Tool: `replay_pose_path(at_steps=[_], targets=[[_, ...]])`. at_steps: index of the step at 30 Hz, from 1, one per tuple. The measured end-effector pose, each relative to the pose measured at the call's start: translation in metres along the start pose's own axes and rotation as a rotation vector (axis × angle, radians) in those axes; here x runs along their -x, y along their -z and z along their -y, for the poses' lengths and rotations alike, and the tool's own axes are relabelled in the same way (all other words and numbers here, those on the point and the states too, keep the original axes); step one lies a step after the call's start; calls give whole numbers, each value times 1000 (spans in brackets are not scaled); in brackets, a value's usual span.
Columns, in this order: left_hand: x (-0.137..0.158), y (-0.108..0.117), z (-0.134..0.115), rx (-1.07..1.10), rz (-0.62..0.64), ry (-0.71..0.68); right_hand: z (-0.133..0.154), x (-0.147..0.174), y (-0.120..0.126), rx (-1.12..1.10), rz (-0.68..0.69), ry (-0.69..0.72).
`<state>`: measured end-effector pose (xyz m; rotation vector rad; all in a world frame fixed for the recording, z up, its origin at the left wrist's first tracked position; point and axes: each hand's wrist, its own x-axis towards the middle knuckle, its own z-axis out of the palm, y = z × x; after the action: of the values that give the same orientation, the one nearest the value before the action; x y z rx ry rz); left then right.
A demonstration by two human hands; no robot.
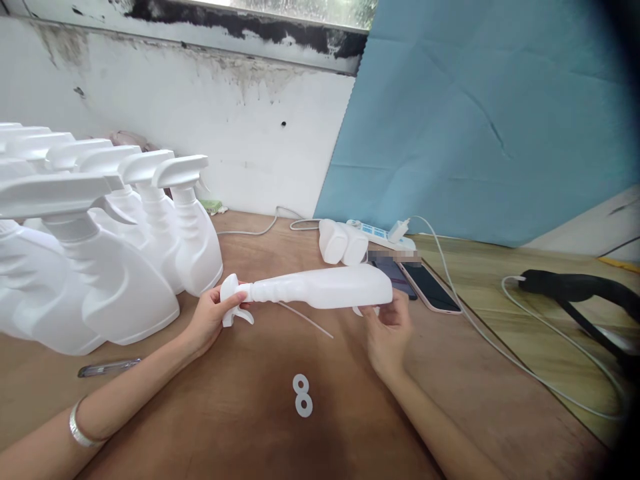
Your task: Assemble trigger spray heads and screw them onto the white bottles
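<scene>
A white spray bottle (345, 288) lies sideways in the air between both hands, its neck to the left and its base to the right. My left hand (207, 317) is closed around the white trigger head (231, 293) at the bottle's neck, thumb on top. At the other end my right hand (390, 333) grips the base, and its far fingers are partly hidden. A small white piece shows under the bottle beside the right fingers; what it is I cannot tell. Beneath the bottle lies a thin white tube (307, 320). Nearer me, two flat white rings (303, 405) touch on the table.
Several upright white spray bottles (120, 287) crowd the left side. A clear-handled tool (110, 367) lies before them. Behind my right hand are two white containers (333, 241), a power strip (385, 235) and two phones (431, 287). A white cable (465, 310) and black strap (580, 293) lie right.
</scene>
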<state>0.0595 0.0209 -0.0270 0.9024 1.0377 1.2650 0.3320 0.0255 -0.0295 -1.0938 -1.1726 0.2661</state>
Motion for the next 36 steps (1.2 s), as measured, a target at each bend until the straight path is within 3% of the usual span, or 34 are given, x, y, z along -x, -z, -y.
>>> replay_pose_path(at_steps=[5, 9, 15, 21, 28, 36], targets=[[2, 0, 2, -43, 67, -18, 2, 2, -2, -133, -79, -32], [2, 2, 3, -61, 80, -27, 1, 4, -4, -173, -67, -100], [1, 1, 1, -26, 57, -2, 0, 4, -3, -206, -48, -63], [1, -1, 0, 39, 24, 44, -1, 11, 3, -200, 127, 49], [0, -2, -2, 43, -61, 55, 8, 12, 4, -86, 261, 38], [5, -6, -8, -45, 15, 15, 5, 10, 0, -13, 128, -115]])
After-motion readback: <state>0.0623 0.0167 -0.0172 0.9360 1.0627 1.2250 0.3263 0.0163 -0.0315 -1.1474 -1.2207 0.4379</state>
